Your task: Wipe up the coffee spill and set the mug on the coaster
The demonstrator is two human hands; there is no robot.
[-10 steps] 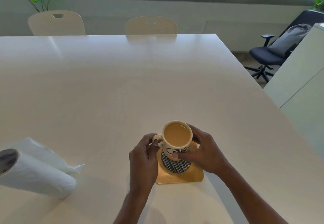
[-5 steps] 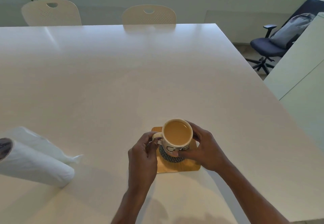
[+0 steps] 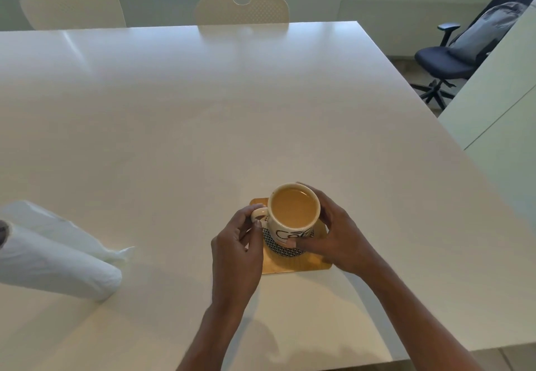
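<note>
Left hand (image 3: 236, 244) pinches the mug (image 3: 282, 231) handle; right hand (image 3: 338, 238) wraps its body, over the coaster (image 3: 298, 264). Nearly full: a tilted release could slop coffee.

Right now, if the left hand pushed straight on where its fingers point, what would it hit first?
The mug, most likely: the left hand pinches its handle, fingers aimed at the mug's wall.

the mug (image 3: 293, 211) has come down closer to the coaster (image 3: 295, 264), together with the left hand (image 3: 235, 254) and right hand (image 3: 339, 240); less of the patterned centre shows now.
</note>
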